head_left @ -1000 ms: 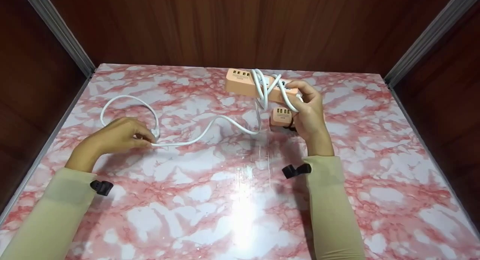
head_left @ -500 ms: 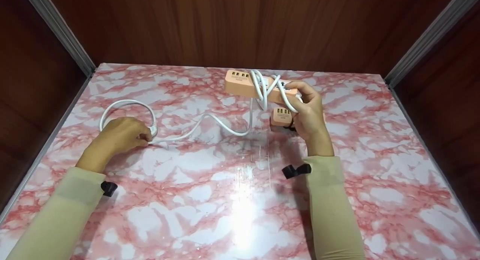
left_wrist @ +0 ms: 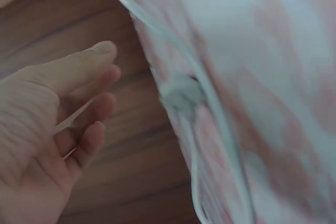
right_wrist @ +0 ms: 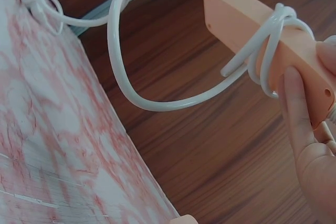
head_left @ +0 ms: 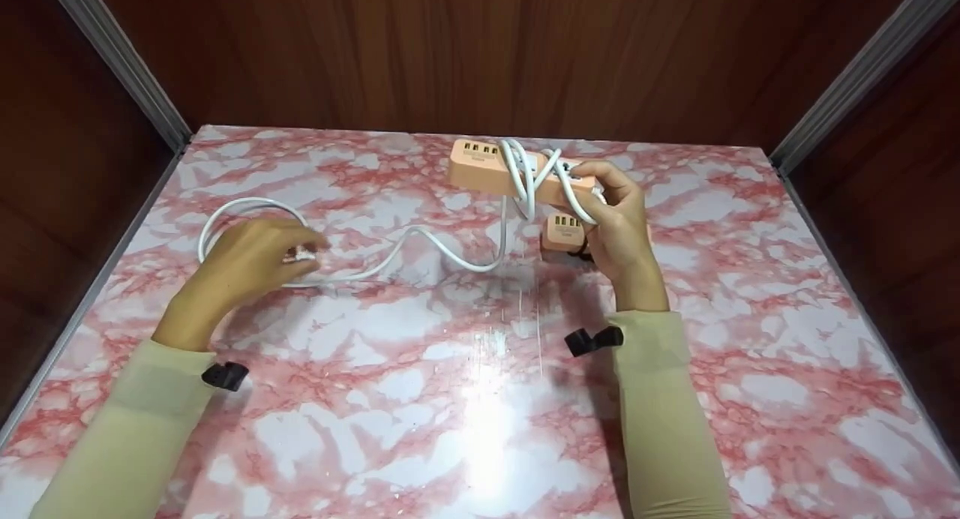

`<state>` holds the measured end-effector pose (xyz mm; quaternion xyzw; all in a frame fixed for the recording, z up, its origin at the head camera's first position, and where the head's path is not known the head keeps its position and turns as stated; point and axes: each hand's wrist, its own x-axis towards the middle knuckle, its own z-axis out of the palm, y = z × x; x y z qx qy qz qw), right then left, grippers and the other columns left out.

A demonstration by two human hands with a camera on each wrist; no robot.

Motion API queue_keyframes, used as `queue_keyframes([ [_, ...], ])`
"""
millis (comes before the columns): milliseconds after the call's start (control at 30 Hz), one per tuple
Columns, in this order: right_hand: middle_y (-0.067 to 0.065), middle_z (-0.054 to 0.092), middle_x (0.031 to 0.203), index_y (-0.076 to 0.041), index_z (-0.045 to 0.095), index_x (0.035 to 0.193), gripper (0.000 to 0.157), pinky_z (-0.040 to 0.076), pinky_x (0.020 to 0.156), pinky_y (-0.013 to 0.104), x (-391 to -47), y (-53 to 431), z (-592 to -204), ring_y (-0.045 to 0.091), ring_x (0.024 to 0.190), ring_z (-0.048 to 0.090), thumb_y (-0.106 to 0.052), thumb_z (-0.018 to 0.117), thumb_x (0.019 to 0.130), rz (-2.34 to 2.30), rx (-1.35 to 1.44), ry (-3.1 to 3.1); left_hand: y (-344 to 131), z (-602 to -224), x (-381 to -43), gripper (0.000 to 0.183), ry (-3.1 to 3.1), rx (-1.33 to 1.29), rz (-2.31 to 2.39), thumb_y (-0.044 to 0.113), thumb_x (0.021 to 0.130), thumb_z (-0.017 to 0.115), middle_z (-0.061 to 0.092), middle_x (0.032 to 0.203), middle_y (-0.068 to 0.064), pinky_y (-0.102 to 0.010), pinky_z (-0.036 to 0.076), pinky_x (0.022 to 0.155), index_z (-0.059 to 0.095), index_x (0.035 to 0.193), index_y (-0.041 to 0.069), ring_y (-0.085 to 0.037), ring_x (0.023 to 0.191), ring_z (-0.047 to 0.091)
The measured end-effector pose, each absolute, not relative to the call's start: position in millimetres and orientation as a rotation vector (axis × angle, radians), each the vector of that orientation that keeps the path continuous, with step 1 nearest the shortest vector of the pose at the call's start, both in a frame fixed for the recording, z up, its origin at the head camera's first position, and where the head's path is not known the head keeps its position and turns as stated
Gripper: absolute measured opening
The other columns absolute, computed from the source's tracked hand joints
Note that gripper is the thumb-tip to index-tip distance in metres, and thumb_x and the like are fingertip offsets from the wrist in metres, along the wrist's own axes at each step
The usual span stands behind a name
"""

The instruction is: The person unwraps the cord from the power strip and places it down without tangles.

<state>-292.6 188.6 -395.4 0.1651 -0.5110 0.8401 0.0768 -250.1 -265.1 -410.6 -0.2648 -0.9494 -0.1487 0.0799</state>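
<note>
My right hand (head_left: 619, 220) pinches one end of the power strip (head_left: 480, 177), the surest hold, above the table (head_left: 375, 436) toward its far edge; likely stiff, light, its cord (head_left: 478, 268) springy. My left hand (head_left: 255, 256), fingers loosely parted, holds nothing.

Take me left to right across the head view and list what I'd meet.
Left metal corner post, left hand, hump in the white cable, held power strip, right hand, right metal corner post.
</note>
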Motion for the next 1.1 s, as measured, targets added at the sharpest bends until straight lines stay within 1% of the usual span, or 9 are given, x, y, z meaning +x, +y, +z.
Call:
queue_keyframes([
  [100, 0.011, 0.064, 0.106, -0.004, 0.075, 0.097, 0.028, 0.062, 0.079, 0.028, -292, 189, -396, 0.019, 0.083, 0.070, 0.017, 0.058, 0.090, 2.517, 0.490, -1.532, -250, -404, -248, 0.028, -2.741, -0.799, -0.493, 0.017, 0.092, 0.085, 0.079, 0.112, -0.007, -0.048, 0.057, 0.077, 0.080, 0.120, 0.015, -0.028, 0.092, 0.073],
  [200, 0.012, 0.064, 0.107, -0.004, 0.075, 0.097, 0.030, 0.062, 0.079, 0.027, -292, 188, -396, 0.019, 0.085, 0.069, 0.018, 0.056, 0.089, 2.513, 0.481, -1.533, -234, -397, -245, 0.034, -2.649, -0.793, -0.553, 0.019, 0.091, 0.087, 0.078, 0.116, -0.007, -0.048, 0.057, 0.079, 0.079, 0.124, 0.016, -0.028, 0.094, 0.072],
  [333, 0.012, 0.064, 0.108, -0.004, 0.076, 0.097, 0.031, 0.061, 0.078, 0.027, -292, 188, -396, 0.019, 0.087, 0.068, 0.018, 0.055, 0.089, 2.510, 0.476, -1.536, -211, -389, -243, 0.036, -2.538, -0.802, -0.608, 0.022, 0.089, 0.089, 0.078, 0.116, -0.007, -0.048, 0.057, 0.086, 0.079, 0.123, 0.016, -0.030, 0.100, 0.071],
  [467, 0.012, 0.064, 0.109, -0.004, 0.076, 0.097, 0.032, 0.061, 0.079, 0.026, -293, 188, -396, 0.019, 0.089, 0.068, 0.018, 0.055, 0.089, 2.515, 0.480, -1.531, -185, -383, -241, 0.033, -2.468, -0.837, -0.627, 0.027, 0.090, 0.089, 0.078, 0.115, -0.006, -0.047, 0.055, 0.095, 0.080, 0.120, 0.015, -0.030, 0.106, 0.071],
  [533, 0.012, 0.064, 0.109, -0.004, 0.076, 0.097, 0.032, 0.061, 0.078, 0.025, -292, 188, -395, 0.019, 0.090, 0.068, 0.018, 0.055, 0.089, 2.517, 0.483, -1.526, -172, -381, -241, 0.032, -2.441, -0.860, -0.634, 0.029, 0.090, 0.088, 0.079, 0.115, -0.005, -0.046, 0.054, 0.097, 0.080, 0.119, 0.016, -0.029, 0.107, 0.071],
  [667, 0.011, 0.064, 0.108, -0.004, 0.076, 0.097, 0.032, 0.061, 0.078, 0.026, -292, 188, -395, 0.018, 0.087, 0.068, 0.018, 0.054, 0.089, 2.521, 0.482, -1.521, -149, -384, -241, 0.034, -2.412, -0.916, -0.644, 0.031, 0.090, 0.088, 0.078, 0.115, -0.004, -0.045, 0.053, 0.100, 0.080, 0.119, 0.015, -0.027, 0.108, 0.069],
  [900, 0.011, 0.064, 0.108, -0.005, 0.076, 0.096, 0.032, 0.061, 0.079, 0.026, -293, 188, -394, 0.019, 0.087, 0.069, 0.018, 0.055, 0.088, 2.517, 0.475, -1.533, -118, -394, -243, 0.034, -2.437, -0.990, -0.589, 0.030, 0.090, 0.087, 0.078, 0.119, -0.003, -0.045, 0.052, 0.098, 0.079, 0.121, 0.016, -0.026, 0.108, 0.067],
  [1100, 0.011, 0.064, 0.106, -0.005, 0.075, 0.096, 0.031, 0.061, 0.079, 0.028, -292, 189, -394, 0.019, 0.085, 0.070, 0.018, 0.055, 0.089, 2.525, 0.473, -1.531, -94, -403, -243, 0.037, -2.524, -0.987, -0.566, 0.035, 0.091, 0.086, 0.077, 0.121, 0.000, -0.046, 0.050, 0.105, 0.079, 0.123, 0.020, -0.025, 0.115, 0.065],
])
